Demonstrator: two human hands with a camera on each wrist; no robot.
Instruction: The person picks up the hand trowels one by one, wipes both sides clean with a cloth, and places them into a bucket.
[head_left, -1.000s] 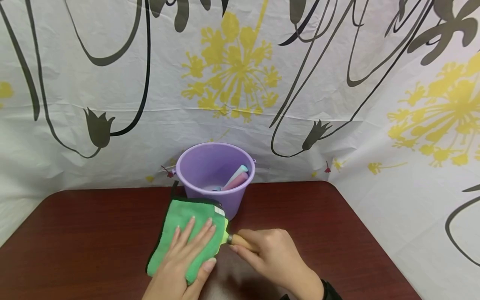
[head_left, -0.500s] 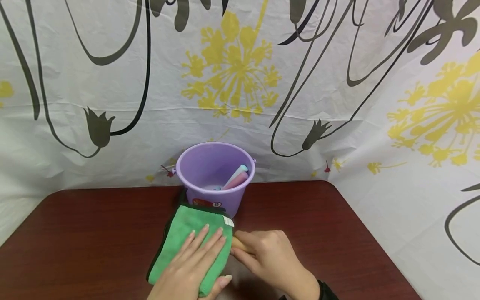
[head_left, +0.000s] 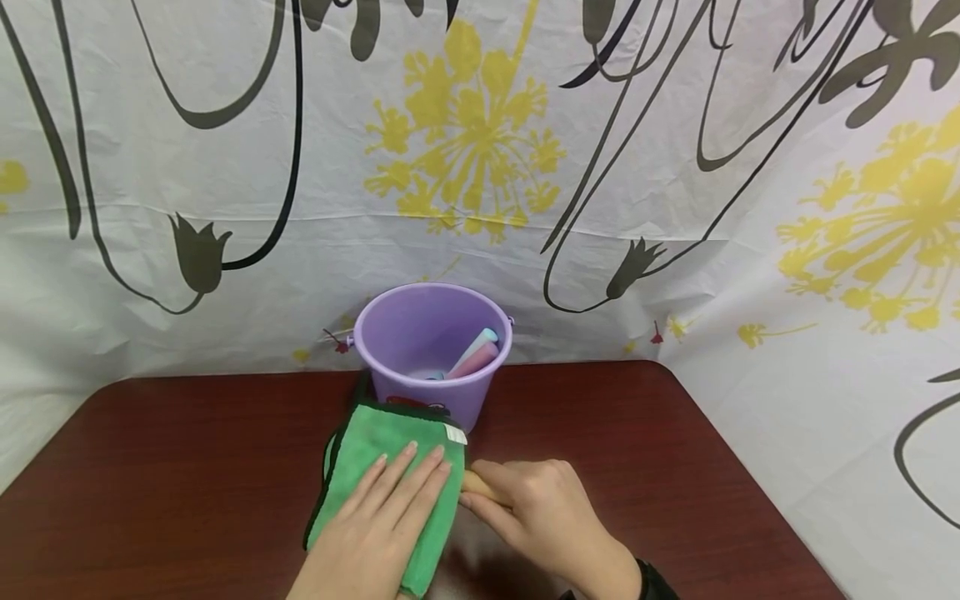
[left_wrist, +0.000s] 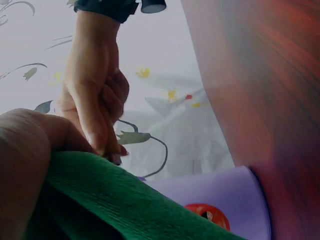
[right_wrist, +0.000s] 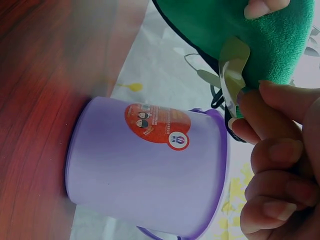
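Observation:
My left hand (head_left: 378, 504) lies over a green cloth (head_left: 367, 433) with dark edging, fingers extended along its top. In the right wrist view, a digit (right_wrist: 265, 7) presses the cloth's underside, so the cloth is pinched from both faces. My right hand (head_left: 543, 512) grips the wooden handle (head_left: 483, 487) of a small hand trowel. Its shiny, curved yellow-green blade (right_wrist: 235, 65) shows against the cloth's underside in the right wrist view, while the cloth covers it in the head view. Both hands are in front of a purple bucket (head_left: 393, 371).
The bucket stands at the back of a dark red-brown table (head_left: 195, 467). Inside it lean a pink handle (head_left: 474, 360) and a light blue handle (head_left: 486, 337). A red label (right_wrist: 155, 122) marks its side. Behind hangs a white patterned sheet (head_left: 315, 275).
The cloth has shifted right across the trowel, covering the lime blade edge that showed a second ago. My left thumb has gone out of sight under the cloth; my right hand barely moved.

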